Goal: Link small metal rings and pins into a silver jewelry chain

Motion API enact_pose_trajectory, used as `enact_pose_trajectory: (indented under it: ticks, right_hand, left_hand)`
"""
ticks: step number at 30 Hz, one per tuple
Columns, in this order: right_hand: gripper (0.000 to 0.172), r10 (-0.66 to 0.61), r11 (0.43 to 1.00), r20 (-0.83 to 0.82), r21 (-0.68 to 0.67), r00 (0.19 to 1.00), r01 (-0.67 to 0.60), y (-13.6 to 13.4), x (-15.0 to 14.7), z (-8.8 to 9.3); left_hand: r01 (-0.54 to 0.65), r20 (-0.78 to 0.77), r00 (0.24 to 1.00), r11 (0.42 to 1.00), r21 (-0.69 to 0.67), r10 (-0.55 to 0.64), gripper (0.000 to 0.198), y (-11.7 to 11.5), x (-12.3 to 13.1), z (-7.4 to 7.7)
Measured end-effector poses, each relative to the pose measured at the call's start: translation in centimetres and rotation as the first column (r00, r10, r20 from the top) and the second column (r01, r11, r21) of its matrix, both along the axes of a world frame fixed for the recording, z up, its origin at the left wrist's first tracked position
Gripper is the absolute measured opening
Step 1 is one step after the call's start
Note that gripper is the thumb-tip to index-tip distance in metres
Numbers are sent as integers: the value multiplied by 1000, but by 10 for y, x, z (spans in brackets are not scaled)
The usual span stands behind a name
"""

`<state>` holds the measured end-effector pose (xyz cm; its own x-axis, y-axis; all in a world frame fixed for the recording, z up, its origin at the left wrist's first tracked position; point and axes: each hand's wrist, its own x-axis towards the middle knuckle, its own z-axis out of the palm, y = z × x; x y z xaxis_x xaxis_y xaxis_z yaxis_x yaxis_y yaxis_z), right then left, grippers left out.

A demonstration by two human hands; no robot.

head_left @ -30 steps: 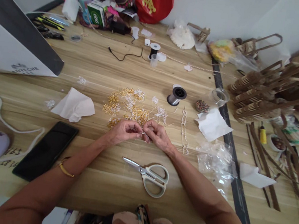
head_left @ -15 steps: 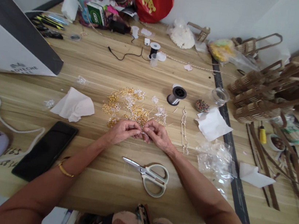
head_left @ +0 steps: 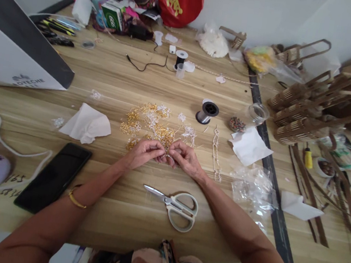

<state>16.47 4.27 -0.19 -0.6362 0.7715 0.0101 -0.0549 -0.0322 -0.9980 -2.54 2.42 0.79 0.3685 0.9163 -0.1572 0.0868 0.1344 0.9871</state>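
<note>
My left hand point(head_left: 145, 152) and my right hand point(head_left: 185, 158) meet at the near edge of a pile of gold and silver beads point(head_left: 160, 125). Between their pinched fingertips runs a short beaded strand point(head_left: 168, 156), curved in a small arc; its ends are hidden by the fingers. White-handled scissors point(head_left: 181, 210) lie just below the hands, blades pointing left. To the right rests a long beaded chain point(head_left: 215, 152). A spool of thin wire point(head_left: 207, 112) stands beyond the right hand, and small clear beads point(head_left: 188, 134) lie close to its knuckles.
A black phone point(head_left: 53, 178) and a crumpled white paper point(head_left: 86, 123) are on the left. To the right are a tipped jar point(head_left: 257, 114) of dark beads, another paper sheet point(head_left: 251, 146) and plastic bags point(head_left: 252, 189). Small woven baskets point(head_left: 308, 106) stand at the far right.
The fingertips have shifted slightly, and the beaded strand between them now bows in a clearer arc. Everything else on the table lies as before.
</note>
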Motion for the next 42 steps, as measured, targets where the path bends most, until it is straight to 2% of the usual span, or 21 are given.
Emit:
enact_pose_trajectory:
  ticks: [10,17,23,36,42]
  right_hand:
    - [29,-2,1000,-19,4,1000,2,0,0,-2]
    - [28,-17,1000,-2,-15,1000,17,1,-1,1]
    - [27,-19,1000,-12,-17,1000,19,1,-1,1]
    - [29,-13,998,1,-57,1000,13,1,-1,-4]
    - [28,5,997,-16,-78,1000,-6,3,-1,-6]
  left_hand:
    - [4,41,999,998,-66,-1,25,-3,3,2]
    - [-5,-13,1000,1000,23,6,20,-2,1,-7]
    - [17,-28,999,999,34,-16,22,-1,0,-4]
    - [-15,7,1000,1000,22,15,22,1,2,-4]
    - [-39,-33,999,999,29,40,20,0,4,2]
